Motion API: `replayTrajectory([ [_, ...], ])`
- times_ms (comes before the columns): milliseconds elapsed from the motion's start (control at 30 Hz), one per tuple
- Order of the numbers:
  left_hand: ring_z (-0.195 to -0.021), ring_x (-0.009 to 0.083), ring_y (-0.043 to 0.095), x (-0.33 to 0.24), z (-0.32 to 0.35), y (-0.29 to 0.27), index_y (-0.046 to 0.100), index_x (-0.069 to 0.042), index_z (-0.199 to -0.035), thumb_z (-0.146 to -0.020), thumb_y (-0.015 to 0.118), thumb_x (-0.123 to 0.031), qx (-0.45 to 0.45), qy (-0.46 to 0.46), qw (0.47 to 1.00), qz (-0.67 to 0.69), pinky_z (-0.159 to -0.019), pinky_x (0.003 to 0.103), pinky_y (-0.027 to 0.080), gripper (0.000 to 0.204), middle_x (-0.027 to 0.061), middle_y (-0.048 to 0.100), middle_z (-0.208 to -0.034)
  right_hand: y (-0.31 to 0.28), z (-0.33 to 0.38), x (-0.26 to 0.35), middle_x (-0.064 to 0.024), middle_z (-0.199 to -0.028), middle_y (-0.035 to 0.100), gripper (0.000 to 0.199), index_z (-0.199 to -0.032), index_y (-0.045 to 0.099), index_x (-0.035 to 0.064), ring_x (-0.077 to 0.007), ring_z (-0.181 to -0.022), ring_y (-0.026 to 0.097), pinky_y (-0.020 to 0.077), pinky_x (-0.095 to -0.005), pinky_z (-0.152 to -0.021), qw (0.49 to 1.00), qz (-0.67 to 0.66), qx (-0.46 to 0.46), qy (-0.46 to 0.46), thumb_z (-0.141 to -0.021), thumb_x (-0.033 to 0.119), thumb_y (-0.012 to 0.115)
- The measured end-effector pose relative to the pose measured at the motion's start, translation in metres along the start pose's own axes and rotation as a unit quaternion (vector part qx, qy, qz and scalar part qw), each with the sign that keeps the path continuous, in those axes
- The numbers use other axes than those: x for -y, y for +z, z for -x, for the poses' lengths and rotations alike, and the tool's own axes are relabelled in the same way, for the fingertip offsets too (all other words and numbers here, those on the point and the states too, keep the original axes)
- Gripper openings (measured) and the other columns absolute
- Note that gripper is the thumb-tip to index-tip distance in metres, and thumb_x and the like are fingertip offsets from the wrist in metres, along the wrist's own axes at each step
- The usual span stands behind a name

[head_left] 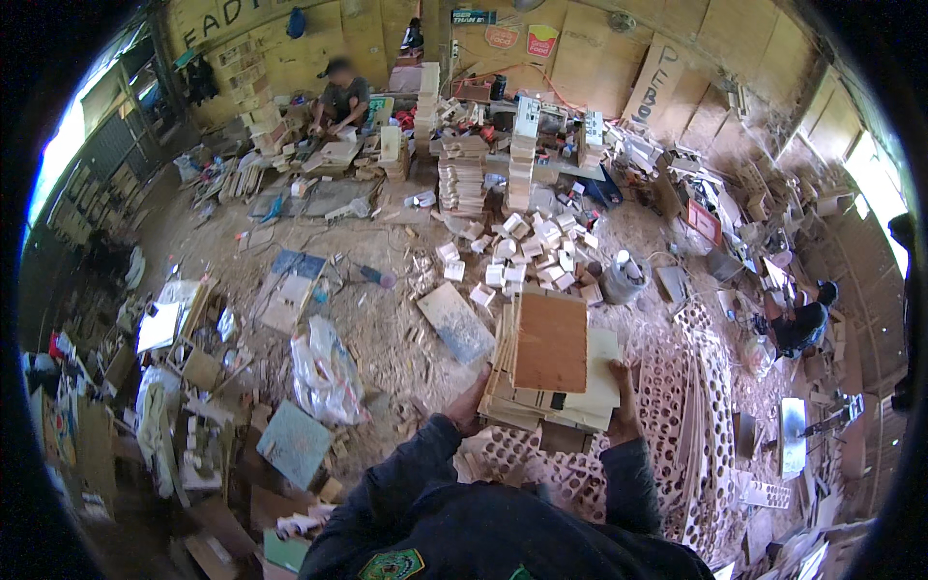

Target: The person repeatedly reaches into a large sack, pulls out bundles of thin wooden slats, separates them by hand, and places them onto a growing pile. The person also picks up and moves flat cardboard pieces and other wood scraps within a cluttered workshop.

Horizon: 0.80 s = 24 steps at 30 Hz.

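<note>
Between my two hands is a stack of thin wooden boards [604, 362], with a smaller reddish-brown board [551, 343] lying on top. My left hand [469, 404] grips the stack's left side near its lower corner, its fingers partly hidden by the boards. On the opposite side, my right hand [625, 398] is closed on the edge of a pale board, fingers toward the far side. The boards are uneven in size and not squared up. Just left of the stack, a flat board with a grey patch [456, 322] lies on the ground.
Small wooden boxes [532, 249] lie heaped ahead, beside a grey bucket [625, 280]. Perforated wooden sheets [667, 406] spread at right. Tall board stacks [462, 174] stand farther back. Plastic bags [327, 372] lie left. One person [343, 101] sits far left, another [802, 319] at right.
</note>
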<state>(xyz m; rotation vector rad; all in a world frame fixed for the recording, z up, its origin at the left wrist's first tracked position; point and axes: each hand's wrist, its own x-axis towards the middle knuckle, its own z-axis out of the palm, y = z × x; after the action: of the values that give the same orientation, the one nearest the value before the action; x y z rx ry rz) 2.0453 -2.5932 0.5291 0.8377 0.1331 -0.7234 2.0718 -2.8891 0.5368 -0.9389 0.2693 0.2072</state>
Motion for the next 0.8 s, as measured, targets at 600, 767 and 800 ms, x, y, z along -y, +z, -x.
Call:
replayTrajectory([
  [600,-0.130,0.0213,0.049,-0.355,-0.201,-0.229,0.029,-0.012,-0.152,-0.097,0.040,-0.062,-0.006,-0.016,0.998,0.062,-0.107,0.040,0.043,0.075,0.0094,0.046,-0.146,0.227,-0.394,-0.014,-0.0063,-0.125,0.060,0.045,-0.127,0.057,0.0076,-0.0219,-0.116,0.057,0.0471,-0.0381,-0.102,0.999,-0.011,0.004,-0.032,-0.097,0.040,0.057],
  [767,-0.129,0.0199,0.049,-0.470,-0.253,-0.284,0.034,-0.009,-0.149,-0.099,0.041,-0.058,-0.020,-0.012,0.999,0.043,-0.106,0.038,0.043,0.070,0.0091,0.047,-0.144,0.295,-0.507,-0.015,-0.0067,-0.123,0.061,0.046,-0.125,0.057,0.0072,-0.0235,-0.112,0.059,0.0490,-0.0391,-0.099,0.994,0.037,-0.080,-0.060,-0.095,0.042,0.058],
  [800,-0.133,0.0204,0.045,-0.497,-0.264,-0.293,0.032,-0.009,-0.150,-0.097,0.040,-0.061,-0.016,0.005,1.000,-0.010,-0.109,0.038,0.039,0.075,0.0089,0.043,-0.148,0.305,-0.531,-0.008,-0.0070,-0.123,0.061,0.048,-0.126,0.057,0.0068,-0.0241,-0.112,0.059,0.0489,-0.0398,-0.099,0.997,0.039,-0.028,-0.062,-0.095,0.044,0.057],
])
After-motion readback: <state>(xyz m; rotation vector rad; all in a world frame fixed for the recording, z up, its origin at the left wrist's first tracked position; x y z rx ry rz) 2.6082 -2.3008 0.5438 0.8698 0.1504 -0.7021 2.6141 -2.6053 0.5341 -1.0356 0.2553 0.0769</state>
